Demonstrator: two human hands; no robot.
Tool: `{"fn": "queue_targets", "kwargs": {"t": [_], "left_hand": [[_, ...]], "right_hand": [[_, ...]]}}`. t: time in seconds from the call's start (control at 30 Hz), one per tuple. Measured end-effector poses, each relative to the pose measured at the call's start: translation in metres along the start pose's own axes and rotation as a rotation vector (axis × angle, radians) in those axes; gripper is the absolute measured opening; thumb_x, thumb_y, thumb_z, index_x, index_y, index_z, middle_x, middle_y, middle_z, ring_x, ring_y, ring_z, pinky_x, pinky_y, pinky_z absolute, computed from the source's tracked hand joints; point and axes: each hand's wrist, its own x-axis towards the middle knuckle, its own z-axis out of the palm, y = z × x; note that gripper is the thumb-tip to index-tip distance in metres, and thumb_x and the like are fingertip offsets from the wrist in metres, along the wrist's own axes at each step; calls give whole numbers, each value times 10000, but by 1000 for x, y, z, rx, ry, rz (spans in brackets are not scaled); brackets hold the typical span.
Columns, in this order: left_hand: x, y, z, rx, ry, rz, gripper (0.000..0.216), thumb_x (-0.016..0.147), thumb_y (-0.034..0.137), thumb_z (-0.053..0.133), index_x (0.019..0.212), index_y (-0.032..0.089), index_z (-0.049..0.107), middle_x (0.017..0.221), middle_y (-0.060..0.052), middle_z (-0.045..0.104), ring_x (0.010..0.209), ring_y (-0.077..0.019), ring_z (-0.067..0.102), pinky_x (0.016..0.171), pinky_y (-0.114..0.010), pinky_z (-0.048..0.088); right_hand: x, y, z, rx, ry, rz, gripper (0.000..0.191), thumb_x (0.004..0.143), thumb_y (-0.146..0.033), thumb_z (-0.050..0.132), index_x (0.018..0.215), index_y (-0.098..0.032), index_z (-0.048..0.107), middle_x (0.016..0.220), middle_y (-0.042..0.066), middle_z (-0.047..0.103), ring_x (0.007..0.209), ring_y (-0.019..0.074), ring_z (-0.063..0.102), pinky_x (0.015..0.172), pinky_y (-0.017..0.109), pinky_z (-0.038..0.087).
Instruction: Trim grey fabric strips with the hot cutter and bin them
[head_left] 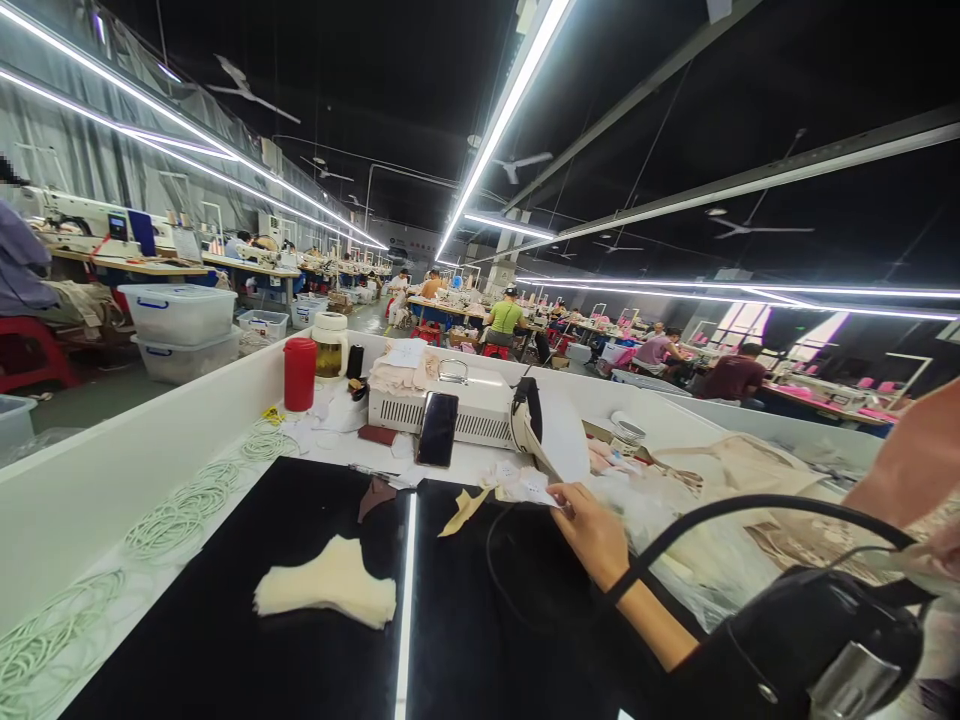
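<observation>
My left hand (pixel 594 532) reaches in from the lower right over the black work pad (pixel 487 620). Its fingers are closed in a pinch on a small white piece of fabric (pixel 525 486) at the pad's far edge. Close to the camera at the lower right sits a black iron-like tool (pixel 810 640), with a black cable (pixel 750 505) arching over my left forearm. My right arm (pixel 919 450) enters at the right edge; its hand (pixel 943 552) is blurred and mostly cut off. A stack of cream fabric pieces (pixel 327 592) lies on the left pad.
A phone (pixel 437 428) leans on a white box (pixel 457 408). A red cup (pixel 300 373) and a jar (pixel 330 346) stand behind. White cord coils (pixel 180 515) lie along the left wall. Pale fabric (pixel 735 470) is heaped at right. Other workers sit at distant tables.
</observation>
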Motion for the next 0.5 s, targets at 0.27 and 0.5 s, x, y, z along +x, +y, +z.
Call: {"fn": "queue_targets", "kwargs": {"t": [0.27,0.5], "left_hand": [[-12,-5,-1,3,-7,-32,682,982,358,242,634,124,780,873,38,761,903,-182,745,622,-148,455],[-20,-16,-3,0,-3,-62,708,915,375,206,614,88,778,891,22,746,833,-184,701,591,-152,350]], "right_hand": [[-7,-4,8,40,-68,-16,173,1007,-305,645,1110,-168,663,1070,46,690,863,170,685,746,339,604],[-11,-5,11,64,-63,-25,171,1018,-325,623,1131,-204,668,1131,55,689,906,179,687,779,342,607]]}}
